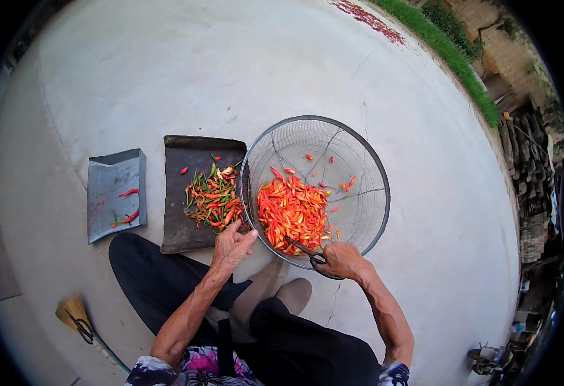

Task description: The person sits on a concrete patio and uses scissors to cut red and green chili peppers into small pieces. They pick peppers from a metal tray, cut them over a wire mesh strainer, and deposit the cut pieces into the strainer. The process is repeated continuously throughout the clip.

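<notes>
My right hand is closed round the handles of dark scissors. Their blades reach over the near rim of a round wire-mesh basket, their tips among a heap of red and orange chilli peppers, many of which look cut. My left hand is just outside the basket's left rim, thumb and forefinger apart, with nothing visible between them; its other fingers are partly hidden. Just beyond it, a pile of green, orange and red chillies lies on a dark metal pan touching or nearly touching the basket.
To the left, a grey metal dustpan-like tray holds a few red chillies. A straw hand broom lies at lower left. My bent legs and shoes are close below the basket. Far right, stacked wood stands beyond the concrete; red bits are spread near grass.
</notes>
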`<state>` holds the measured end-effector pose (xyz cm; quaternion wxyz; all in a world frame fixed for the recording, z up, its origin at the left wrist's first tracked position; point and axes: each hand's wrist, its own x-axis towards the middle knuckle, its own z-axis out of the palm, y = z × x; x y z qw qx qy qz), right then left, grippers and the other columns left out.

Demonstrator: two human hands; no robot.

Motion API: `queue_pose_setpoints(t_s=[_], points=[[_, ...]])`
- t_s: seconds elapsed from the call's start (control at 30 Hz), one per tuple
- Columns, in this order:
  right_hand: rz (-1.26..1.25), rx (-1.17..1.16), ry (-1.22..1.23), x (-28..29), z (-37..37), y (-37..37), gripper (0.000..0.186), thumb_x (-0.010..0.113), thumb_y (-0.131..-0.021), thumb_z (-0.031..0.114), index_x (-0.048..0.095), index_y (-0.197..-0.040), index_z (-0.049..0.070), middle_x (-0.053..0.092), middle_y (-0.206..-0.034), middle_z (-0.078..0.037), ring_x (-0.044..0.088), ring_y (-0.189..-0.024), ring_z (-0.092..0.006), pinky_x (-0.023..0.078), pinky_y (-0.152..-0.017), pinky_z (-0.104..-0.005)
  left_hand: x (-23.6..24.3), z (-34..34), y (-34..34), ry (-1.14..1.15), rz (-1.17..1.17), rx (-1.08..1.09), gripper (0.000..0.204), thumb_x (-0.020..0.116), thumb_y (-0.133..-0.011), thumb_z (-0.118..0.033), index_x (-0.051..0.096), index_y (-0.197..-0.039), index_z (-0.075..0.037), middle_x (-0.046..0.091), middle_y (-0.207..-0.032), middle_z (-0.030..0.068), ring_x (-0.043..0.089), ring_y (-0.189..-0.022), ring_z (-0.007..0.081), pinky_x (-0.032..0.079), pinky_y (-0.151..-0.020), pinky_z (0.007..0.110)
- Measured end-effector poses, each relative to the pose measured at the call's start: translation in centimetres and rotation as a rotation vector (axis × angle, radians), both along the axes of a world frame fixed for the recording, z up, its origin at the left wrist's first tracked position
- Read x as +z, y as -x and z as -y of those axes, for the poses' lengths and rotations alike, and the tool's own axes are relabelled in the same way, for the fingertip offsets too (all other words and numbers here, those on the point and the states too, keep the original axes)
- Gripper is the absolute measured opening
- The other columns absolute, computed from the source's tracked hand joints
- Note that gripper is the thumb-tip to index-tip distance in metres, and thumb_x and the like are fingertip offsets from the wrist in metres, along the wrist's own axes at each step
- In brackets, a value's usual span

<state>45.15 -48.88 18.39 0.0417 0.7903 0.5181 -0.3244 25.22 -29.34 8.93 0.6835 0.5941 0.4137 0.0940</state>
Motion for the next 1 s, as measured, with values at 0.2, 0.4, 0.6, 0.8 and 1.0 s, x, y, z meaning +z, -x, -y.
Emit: queue_pose_setpoints(t_s=[0.2,0.4,0.6,0.8,1.0], points=[[-0.169,0.014,0.099,0.9,-0.5,-2.2,0.044,0.062,-0.082,0.038,0.061,-0.072,-0.005,0.062,-0.070,-0.023,0.062,-0.069,-0.0395,0.050,-0.064,-0.0474,-1.4,1.6,-2.4,0.004,0.011,-0.018,0.051,0.064,-0.088,-0.015,0.046,-0.133,-0.002,0.059,-0.066,0.0052,0.059,-0.053,0.0118,0.047,-0.044,0.025],[-0.097,-0.028,0.095,-1.3,-0.9,-1.0,0.041,0.062,-0.083,0.035,0.062,-0.076,-0.005,0.063,-0.075,-0.024,0.063,-0.075,-0.0407,0.050,-0.067,-0.0486,-2.1,2.0,-2.5,-0.108,0.025,-0.026,0.041,0.063,-0.087,-0.015,0.050,-0.122,0.002,0.057,-0.062,0.0049,0.058,-0.051,0.0127,0.047,-0.044,0.026],[-0.064,-0.177,-0.177,-8.2,-0.5,-0.7,0.041,0.066,-0.081,0.033,0.062,-0.072,-0.007,0.058,-0.067,-0.028,0.061,-0.067,-0.0437,0.047,-0.063,-0.0491,-2.0,1.4,-2.0,-0.282,0.032,-0.043,0.038,0.064,-0.086,-0.018,0.053,-0.116,0.002,0.056,-0.057,0.0074,0.055,-0.048,0.0133,0.044,-0.045,0.032],[0.006,-0.199,-0.170,-6.2,-1.3,0.2,0.041,0.069,-0.079,0.031,0.062,-0.067,-0.008,0.057,-0.065,-0.028,0.061,-0.065,-0.0431,0.047,-0.061,-0.0491,-1.6,-1.2,0.7,-0.365,0.061,0.082,0.028,0.069,-0.084,-0.019,0.066,-0.101,0.002,0.060,-0.064,0.0126,0.059,-0.057,0.0171,0.046,-0.053,0.035],[0.008,-0.367,-0.038,-0.5,2.6,0.1,0.037,0.071,-0.076,0.028,0.064,-0.067,-0.008,0.058,-0.063,-0.028,0.060,-0.059,-0.0416,0.046,-0.057,-0.0467,-2.8,-14.9,8.8,-0.716,-0.194,0.491,0.016,0.066,-0.083,-0.014,0.066,-0.085,0.001,0.067,-0.071,0.0176,0.067,-0.064,0.0305,0.050,-0.060,0.039]])
